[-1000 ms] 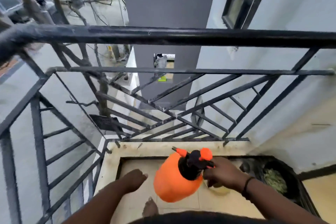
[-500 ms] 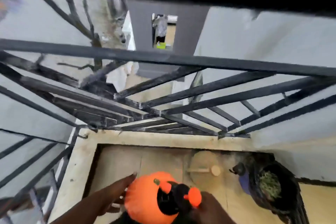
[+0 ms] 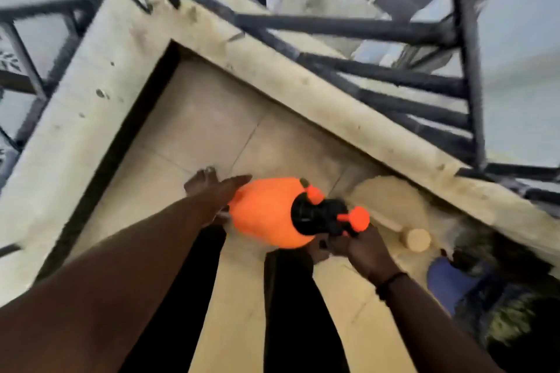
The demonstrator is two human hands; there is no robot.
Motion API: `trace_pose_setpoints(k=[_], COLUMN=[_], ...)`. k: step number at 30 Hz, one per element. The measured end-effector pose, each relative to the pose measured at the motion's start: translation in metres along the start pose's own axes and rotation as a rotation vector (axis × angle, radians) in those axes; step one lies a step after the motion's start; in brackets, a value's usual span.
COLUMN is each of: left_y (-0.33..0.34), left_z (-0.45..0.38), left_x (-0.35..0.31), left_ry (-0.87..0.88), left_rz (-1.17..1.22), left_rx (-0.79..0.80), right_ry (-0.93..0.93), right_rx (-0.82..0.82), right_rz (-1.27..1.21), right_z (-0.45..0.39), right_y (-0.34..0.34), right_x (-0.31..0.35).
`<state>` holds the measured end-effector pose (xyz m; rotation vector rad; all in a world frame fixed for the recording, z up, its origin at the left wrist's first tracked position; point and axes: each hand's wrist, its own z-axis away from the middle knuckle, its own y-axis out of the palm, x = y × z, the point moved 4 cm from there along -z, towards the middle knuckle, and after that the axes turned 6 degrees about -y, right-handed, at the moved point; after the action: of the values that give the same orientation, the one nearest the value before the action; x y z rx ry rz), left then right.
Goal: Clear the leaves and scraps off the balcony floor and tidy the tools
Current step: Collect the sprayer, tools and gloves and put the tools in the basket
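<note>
An orange pump sprayer bottle (image 3: 266, 212) with a black head hangs tilted above the beige balcony floor (image 3: 206, 127). My right hand (image 3: 360, 251) grips its black handle from below right. My left hand (image 3: 225, 191) is stretched out with straight fingers against the bottle's left side. A black bag (image 3: 515, 312) holding green leaf scraps sits at the lower right, blurred. A round beige lid with a wooden-looking handle (image 3: 415, 239) lies on the floor beside the bag.
A pale concrete kerb (image 3: 303, 85) borders the floor, with a black metal railing (image 3: 466, 70) above it. A blue object (image 3: 448, 281) lies against the bag. My bare feet and dark trouser legs (image 3: 294, 312) stand mid-floor.
The view has swung down from the railing to the floor. The sprayer has stayed in my right hand and come lower; my left hand now lies along its side.
</note>
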<state>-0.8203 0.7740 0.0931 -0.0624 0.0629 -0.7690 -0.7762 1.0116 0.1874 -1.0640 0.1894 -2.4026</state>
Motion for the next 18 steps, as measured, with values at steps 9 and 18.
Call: trace_pose_setpoints(k=[9, 18], left_y=[0.007, 0.034], left_z=[-0.039, -0.029], left_x=[-0.069, -0.126], left_ry=[0.032, 0.095], left_rz=[0.341, 0.415], left_rx=[0.163, 0.282], right_ry=[0.001, -0.036], right_rx=[-0.029, -0.095], right_rz=[0.389, 0.535], right_z=[-0.095, -0.098], right_y=[-0.041, -0.073], right_x=[-0.029, -0.032])
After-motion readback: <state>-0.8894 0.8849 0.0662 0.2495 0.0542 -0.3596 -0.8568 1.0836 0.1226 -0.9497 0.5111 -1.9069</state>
